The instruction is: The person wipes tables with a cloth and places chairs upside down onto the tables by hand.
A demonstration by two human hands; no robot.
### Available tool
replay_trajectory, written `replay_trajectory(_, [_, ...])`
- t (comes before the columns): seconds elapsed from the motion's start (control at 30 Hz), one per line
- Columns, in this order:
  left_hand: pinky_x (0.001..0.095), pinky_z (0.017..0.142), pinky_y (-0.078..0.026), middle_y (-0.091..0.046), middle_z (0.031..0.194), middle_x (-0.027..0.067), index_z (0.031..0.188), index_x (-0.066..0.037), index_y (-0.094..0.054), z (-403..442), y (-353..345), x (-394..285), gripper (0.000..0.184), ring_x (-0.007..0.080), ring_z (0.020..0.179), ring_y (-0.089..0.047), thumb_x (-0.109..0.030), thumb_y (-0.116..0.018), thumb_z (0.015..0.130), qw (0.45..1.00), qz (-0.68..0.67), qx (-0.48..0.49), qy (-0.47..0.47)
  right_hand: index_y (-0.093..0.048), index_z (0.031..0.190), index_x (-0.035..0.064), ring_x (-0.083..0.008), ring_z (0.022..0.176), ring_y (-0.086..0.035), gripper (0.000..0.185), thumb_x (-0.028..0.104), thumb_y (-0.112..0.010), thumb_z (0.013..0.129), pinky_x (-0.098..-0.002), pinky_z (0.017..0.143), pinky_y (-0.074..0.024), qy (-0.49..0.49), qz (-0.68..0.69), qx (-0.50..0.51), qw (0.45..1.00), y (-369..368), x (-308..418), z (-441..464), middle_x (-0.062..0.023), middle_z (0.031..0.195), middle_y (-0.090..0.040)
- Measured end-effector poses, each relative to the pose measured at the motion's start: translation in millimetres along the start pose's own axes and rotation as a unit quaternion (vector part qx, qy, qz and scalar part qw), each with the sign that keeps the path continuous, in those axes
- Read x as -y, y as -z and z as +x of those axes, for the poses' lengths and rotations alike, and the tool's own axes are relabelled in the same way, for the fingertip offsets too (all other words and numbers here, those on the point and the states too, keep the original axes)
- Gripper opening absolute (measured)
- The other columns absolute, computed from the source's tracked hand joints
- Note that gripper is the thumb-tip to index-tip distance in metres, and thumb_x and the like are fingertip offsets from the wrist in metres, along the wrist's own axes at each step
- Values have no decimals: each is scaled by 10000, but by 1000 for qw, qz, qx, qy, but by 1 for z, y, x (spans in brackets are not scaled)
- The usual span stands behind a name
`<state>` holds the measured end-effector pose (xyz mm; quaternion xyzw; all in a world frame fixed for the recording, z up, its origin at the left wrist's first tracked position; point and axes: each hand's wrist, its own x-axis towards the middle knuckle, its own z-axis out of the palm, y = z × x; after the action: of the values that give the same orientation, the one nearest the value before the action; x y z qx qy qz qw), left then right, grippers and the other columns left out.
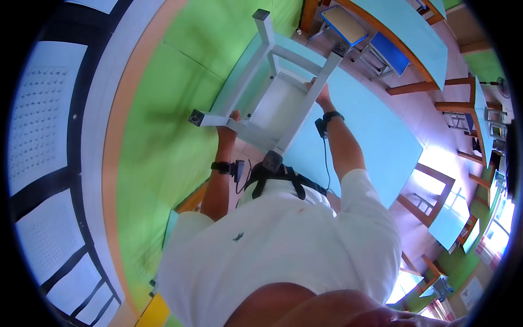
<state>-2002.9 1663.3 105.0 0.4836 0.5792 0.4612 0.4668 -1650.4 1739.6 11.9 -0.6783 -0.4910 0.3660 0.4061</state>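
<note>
Specifically, the inverted stool (280,103) was positioned at 12 o'clock from the white shirt (289,234). The left hand (226,132) gripped its frame at 8 o'clock; the right hand (323,94), partly hidden, gripped it at 3 o'clock. The pale-blue table (370,131) extended toward 4 o'clock, the green wall (163,136) toward 9.

Bench (370,136), one, smooth pale-blue top. Stool (278,103), one, grey-white, upturned, over bench; contact with top undetermined.

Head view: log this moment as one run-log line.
left hand: gripping stool | right hand: gripping stool's opposite side | stool: upturned, underside facing camera | pale blue tabletop: behind stool, contact unclear
</note>
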Motion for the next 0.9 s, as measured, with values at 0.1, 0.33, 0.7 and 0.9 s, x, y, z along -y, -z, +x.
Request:
replay_trajectory(0.1, [350,570,-419,-534,626,57,701,-17,-542,14,0,3,256,175,560,-495,-183,-646,867,999,22,-20,-44,-564,636,19,-142,607,-503,356,302,-708,797,-340,583,-437,-15,12,12,1000,-6,14,13,-55,633,-569])
replay_trajectory(0.33, [377,619,-437,-583,733,109,847,5,-584,34,5,24,204,238,671,-558,-189,-644,867,991,104,9,-80,-580,678,33,-150,626,-535,440,430,-701,826,-312,609,-465,-84,-13,-10,996,-15,15,24,-45,654,-575])
replay_trajectory(0.7, [321,542,-371,-448,626,1,700,-11,-500,27,0,-3,262,125,586,-433,-146,-658,860,981,124,18,-148,-321,1360,-21,-423,1157,-476,839,453,-696,777,-449,958,-428,-175,-31,-18,984,-35,-46,2,-257,1266,-504])
replay_trajectory(0.9, [321,542,-411,-548,641,37,724,-5,-551,21,-7,-11,240,144,581,-518,-158,-667,870,992,30,-42,-111,-284,1410,16,-375,1208,-495,828,371,-682,776,-398,981,-422,-38,-21,95,994,-86,-68,-31,-245,1301,-505])
